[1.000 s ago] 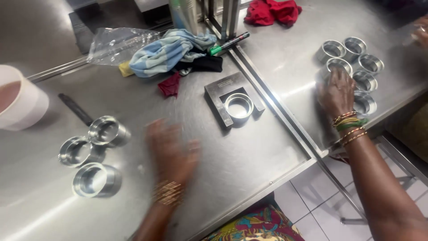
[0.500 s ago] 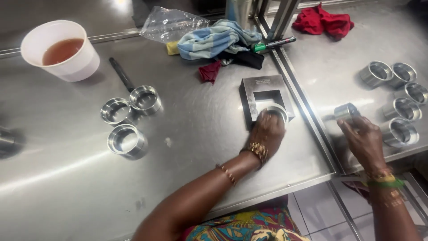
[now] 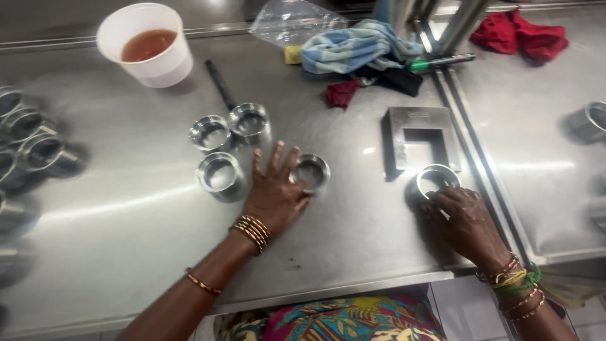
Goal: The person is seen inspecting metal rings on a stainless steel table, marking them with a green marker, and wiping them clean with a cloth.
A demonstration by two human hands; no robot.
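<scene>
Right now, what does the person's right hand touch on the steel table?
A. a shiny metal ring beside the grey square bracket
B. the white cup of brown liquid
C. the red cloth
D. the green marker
A: the right hand rests its fingers on the shiny metal ring, just below the grey square bracket.

Steel table (image 3: 126, 252) with metal rings (image 3: 221, 173), white cup (image 3: 148, 44), cloths (image 3: 353, 50), marker (image 3: 442, 62), square block (image 3: 420, 136).

Motion is blurring the metal rings (image 3: 31, 148) lying along the left edge, the frame is cutting off another ring (image 3: 590, 121) at right, and the right hand (image 3: 466, 222) is covering part of the ring (image 3: 434, 179) it touches.
</scene>
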